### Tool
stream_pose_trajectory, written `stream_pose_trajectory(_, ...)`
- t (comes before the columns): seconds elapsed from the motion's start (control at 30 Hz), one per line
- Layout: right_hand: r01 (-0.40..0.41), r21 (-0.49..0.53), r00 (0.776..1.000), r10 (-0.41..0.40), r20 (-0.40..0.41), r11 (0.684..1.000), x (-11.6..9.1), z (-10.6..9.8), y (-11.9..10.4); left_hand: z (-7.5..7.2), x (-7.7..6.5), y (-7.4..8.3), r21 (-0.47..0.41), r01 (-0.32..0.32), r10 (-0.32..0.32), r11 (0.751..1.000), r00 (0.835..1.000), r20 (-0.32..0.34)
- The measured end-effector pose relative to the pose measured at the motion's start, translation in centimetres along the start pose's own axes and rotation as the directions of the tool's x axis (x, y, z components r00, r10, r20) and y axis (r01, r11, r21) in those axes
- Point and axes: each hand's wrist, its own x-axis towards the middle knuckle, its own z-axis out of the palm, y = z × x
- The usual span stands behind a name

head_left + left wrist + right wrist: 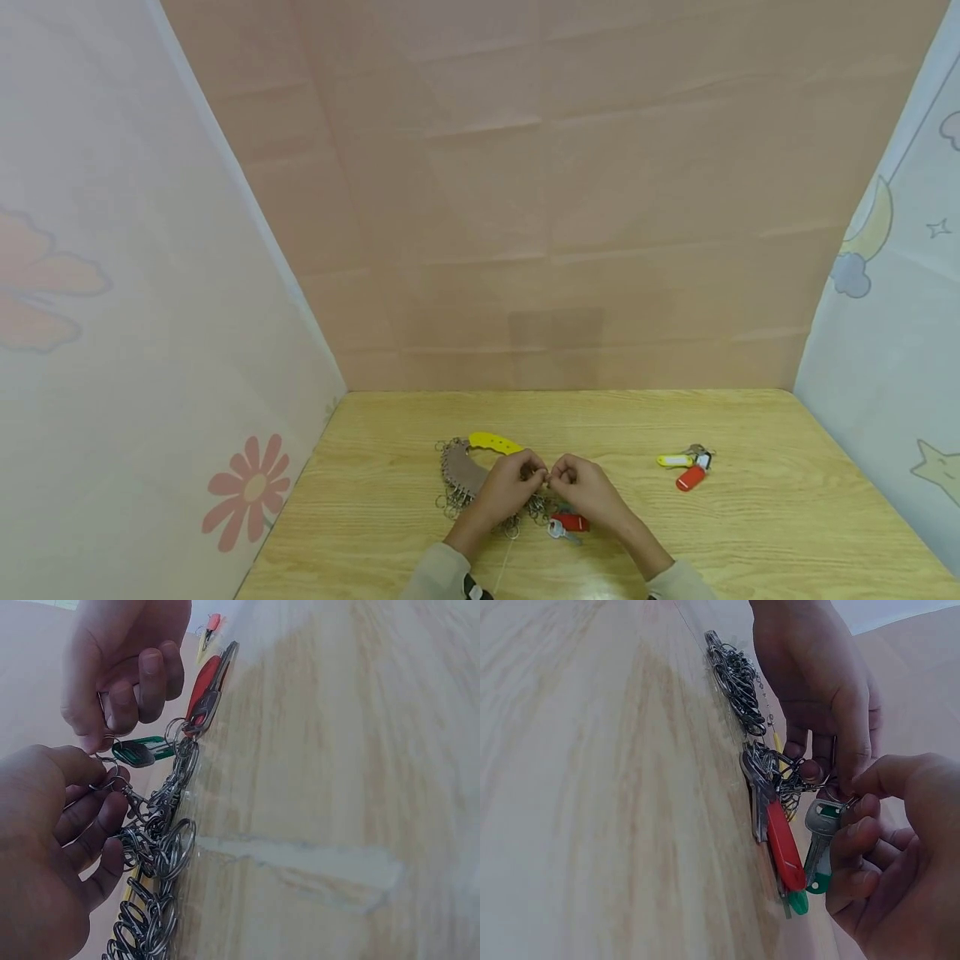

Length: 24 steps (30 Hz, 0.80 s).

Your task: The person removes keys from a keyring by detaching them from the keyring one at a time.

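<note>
My left hand point(510, 483) pinches a metal ring point(112, 774) that hangs from a clip on the key holder, a curved brown plate point(463, 475) with a yellow handle point(495, 442) and many rings along its edge. Fingertip to fingertip with it, my right hand point(596, 497) pinches a small key ring point(850, 801). From that ring hang a silver key point(823, 819) and a green-edged tag point(821, 879). Whether the two rings are linked is hidden by the fingertips. Below the hands lie another key point(558, 529) and a red tag point(572, 522).
Farther right on the wooden table point(795, 517) lie a yellow tag point(674, 460) and a red tag point(691, 477) with keys. A second green tag point(799, 902) shows beside the near red one. A pinkish cloth wall point(570, 208) stands behind.
</note>
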Motion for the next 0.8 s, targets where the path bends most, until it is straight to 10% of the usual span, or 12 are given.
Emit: stream_pose_trajectory(0.8, 0.015, -0.015, 1.0, -0.016, -0.01, 1.0, 0.34, 0.0, -0.17, -0.08, 0.03, -0.07, 0.015, -0.006, 0.006, 1.0, 1.0, -0.005)
